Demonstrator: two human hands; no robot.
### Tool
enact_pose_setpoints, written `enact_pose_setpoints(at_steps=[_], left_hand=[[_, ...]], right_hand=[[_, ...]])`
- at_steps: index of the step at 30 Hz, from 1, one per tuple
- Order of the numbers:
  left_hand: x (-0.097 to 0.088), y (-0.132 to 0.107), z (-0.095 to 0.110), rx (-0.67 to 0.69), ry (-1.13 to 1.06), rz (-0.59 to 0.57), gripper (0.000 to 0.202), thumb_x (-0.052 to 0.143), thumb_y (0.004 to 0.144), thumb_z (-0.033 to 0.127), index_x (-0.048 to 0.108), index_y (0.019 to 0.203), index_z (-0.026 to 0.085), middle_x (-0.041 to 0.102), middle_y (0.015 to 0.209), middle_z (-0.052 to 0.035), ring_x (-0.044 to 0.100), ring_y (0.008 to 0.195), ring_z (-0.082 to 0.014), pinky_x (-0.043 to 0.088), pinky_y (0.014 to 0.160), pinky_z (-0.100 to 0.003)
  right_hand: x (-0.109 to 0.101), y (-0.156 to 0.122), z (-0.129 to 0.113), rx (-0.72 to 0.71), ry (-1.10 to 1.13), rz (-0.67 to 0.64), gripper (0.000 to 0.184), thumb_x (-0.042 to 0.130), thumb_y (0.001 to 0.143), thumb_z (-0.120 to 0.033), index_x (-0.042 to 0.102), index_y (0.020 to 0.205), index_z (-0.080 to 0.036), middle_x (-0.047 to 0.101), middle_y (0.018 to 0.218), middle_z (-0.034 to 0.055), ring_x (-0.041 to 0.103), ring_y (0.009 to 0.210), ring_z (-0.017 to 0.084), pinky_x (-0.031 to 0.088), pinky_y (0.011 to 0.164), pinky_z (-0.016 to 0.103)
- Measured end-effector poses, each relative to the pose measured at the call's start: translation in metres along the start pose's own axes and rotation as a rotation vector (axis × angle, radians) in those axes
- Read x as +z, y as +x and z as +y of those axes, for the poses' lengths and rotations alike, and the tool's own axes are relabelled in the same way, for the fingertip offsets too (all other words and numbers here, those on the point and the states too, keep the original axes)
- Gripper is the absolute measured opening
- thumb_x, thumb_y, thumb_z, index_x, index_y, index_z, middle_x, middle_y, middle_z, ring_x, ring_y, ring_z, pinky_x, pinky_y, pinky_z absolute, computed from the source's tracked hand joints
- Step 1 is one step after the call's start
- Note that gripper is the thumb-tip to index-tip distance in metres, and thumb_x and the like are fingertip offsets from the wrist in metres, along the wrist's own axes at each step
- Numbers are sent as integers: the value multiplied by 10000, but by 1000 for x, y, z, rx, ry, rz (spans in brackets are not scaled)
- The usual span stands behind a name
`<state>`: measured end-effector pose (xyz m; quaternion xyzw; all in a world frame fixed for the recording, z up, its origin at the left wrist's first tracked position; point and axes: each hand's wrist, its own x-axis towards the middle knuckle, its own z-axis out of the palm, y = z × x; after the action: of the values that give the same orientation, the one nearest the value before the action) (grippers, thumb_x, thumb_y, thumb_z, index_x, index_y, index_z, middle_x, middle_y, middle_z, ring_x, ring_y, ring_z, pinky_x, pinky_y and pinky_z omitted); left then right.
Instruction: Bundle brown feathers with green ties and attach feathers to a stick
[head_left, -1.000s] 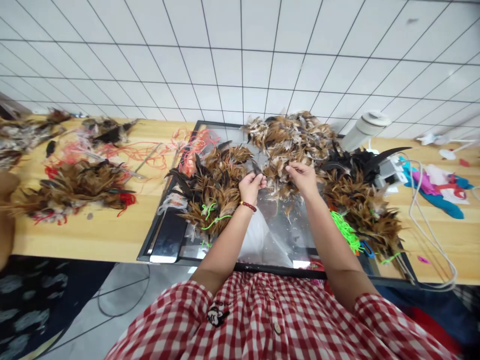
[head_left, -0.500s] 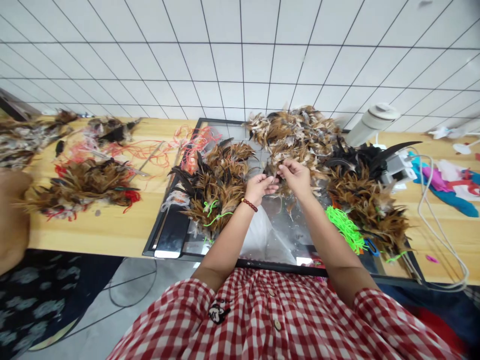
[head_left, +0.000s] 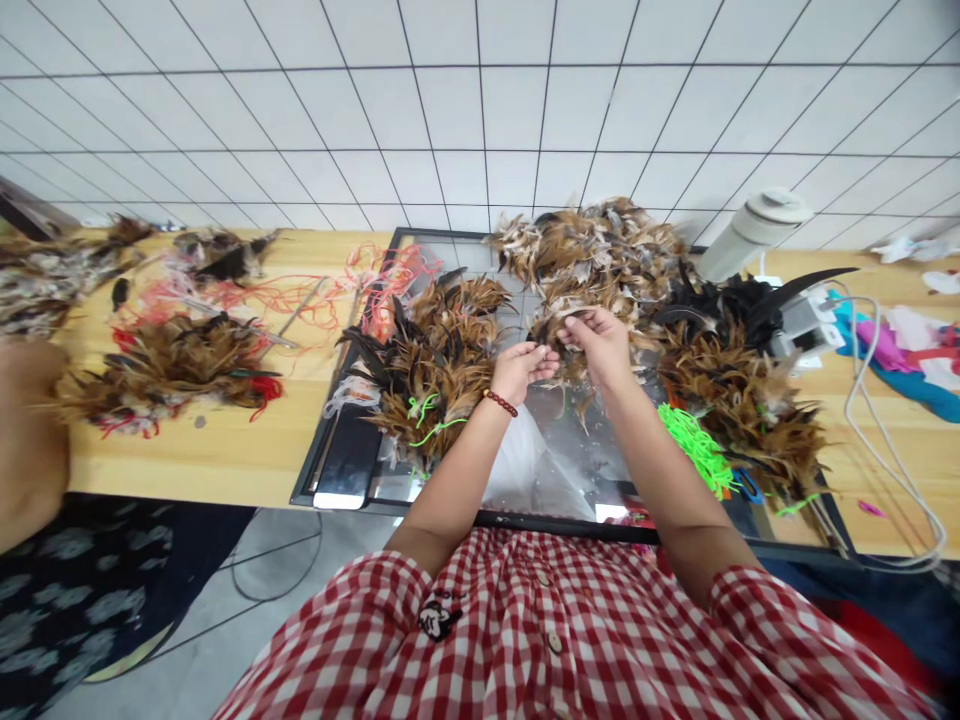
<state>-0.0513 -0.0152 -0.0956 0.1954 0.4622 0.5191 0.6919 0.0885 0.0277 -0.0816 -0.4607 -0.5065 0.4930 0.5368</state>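
Observation:
My left hand, with a beaded bracelet at the wrist, pinches a small dark feather at its fingertips. My right hand is closed just beside it, thumb and fingers pressed on brown feathers. The two sets of fingertips are slightly apart, over the near edge of a large heap of brown and pale feathers. Left of my hands lie bundled brown feathers with a green cord. To the right are more brown feathers and black feathers.
A black-framed glass panel lies on the wooden table. Green cords, blue-handled scissors and a pale cylindrical bottle are at right, red strings at left. Another person's arm reaches in from the left.
My right hand has moved slightly right and up, opening the gap to my left hand, which keeps nearly the same place. The whole view has shifted a little.

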Motion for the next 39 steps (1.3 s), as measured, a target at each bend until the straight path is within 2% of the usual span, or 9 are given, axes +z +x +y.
enact_pose_setpoints(at_steps=[7, 9, 12, 17, 19, 24, 30, 36, 39], left_hand=[[3, -2, 7, 26, -103, 98, 140, 719, 915, 113, 672, 784, 129, 676, 618, 15, 607, 514, -57, 455, 570, -193], [4, -3, 7, 27, -120, 108, 143, 693, 932, 104, 671, 793, 128, 688, 635, 10, 618, 525, -58, 463, 584, -195], [3, -4, 6, 26, -82, 46, 117, 736, 910, 130, 691, 802, 125, 698, 645, -2, 619, 524, -66, 462, 576, -205], [1, -6, 2, -16, -8, -167, 179, 850, 826, 217, 709, 778, 118, 671, 605, -1, 591, 485, -74, 414, 500, -206], [0, -7, 1, -49, 15, -220, 186, 858, 818, 221, 712, 771, 114, 682, 605, -8, 600, 481, -82, 418, 490, -207], [1, -8, 0, -81, 33, -270, 167, 829, 862, 262, 751, 856, 114, 787, 758, -74, 711, 609, -122, 521, 597, -227], [-2, -6, -2, -126, 58, -295, 197, 830, 865, 287, 752, 850, 107, 802, 798, -107, 741, 656, -150, 542, 638, -252], [-2, -2, -3, -132, 18, -195, 148, 835, 849, 215, 738, 798, 115, 775, 750, -69, 725, 659, -129, 549, 681, -253], [1, -1, -2, -40, -100, -90, 147, 840, 815, 139, 712, 745, 133, 729, 699, -11, 700, 691, -98, 535, 702, -223]], right_hand=[[-37, 15, -13, -238, -90, 272, 354, 716, 811, -567, 615, 881, -235, 643, 770, 8, 580, 624, 137, 497, 645, 301], [-48, 17, -14, -236, -286, 193, 304, 734, 805, -515, 661, 836, -222, 652, 755, 16, 578, 644, 148, 493, 684, 318], [-51, 13, -16, -100, -585, -130, 257, 831, 693, -421, 727, 770, -199, 676, 733, 22, 592, 686, 170, 494, 748, 345], [-21, 1, -18, 100, -191, -417, 429, 839, 683, -579, 693, 795, -192, 685, 761, 8, 596, 709, 142, 497, 719, 301], [-10, -3, -18, 144, -83, -422, 511, 880, 629, -636, 633, 715, -196, 633, 679, -11, 550, 631, 119, 460, 631, 273], [-4, -3, -13, 177, -62, -241, 551, 937, 523, -635, 617, 635, -201, 600, 588, -16, 500, 539, 110, 408, 520, 264], [-9, 0, -7, 144, -190, -266, 458, 907, 565, -550, 628, 600, -188, 595, 573, -7, 500, 551, 114, 405, 538, 275], [-7, 1, -3, 112, -180, -276, 471, 914, 554, -561, 627, 657, -202, 611, 615, -23, 514, 575, 119, 420, 553, 269], [-10, 3, -3, 96, -199, -277, 487, 907, 574, -587, 678, 738, -191, 648, 659, -7, 541, 602, 127, 431, 597, 277]])
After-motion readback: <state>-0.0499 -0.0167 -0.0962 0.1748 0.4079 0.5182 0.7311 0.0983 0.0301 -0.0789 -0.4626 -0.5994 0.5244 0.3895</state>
